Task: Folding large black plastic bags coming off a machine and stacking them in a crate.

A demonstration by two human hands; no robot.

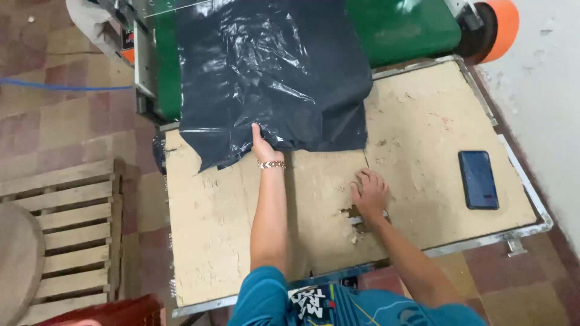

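Head view. The black plastic sheet [275, 72] lies at the far end of the worn surface [211, 241], draped down from the green machine [399, 24]; its long axis runs away from the person. Left hand [264, 145] is on the sheet's near edge, fingers closed on a fold of the plastic. Right hand [368, 193] rests flat on the bare surface, fingers spread and holding nothing, near the sheet's edge but short of it. The left hand is the nearer. A dark phone [478, 180] lies well apart to the right. A wooden pallet [66, 223] stands on the floor at left.
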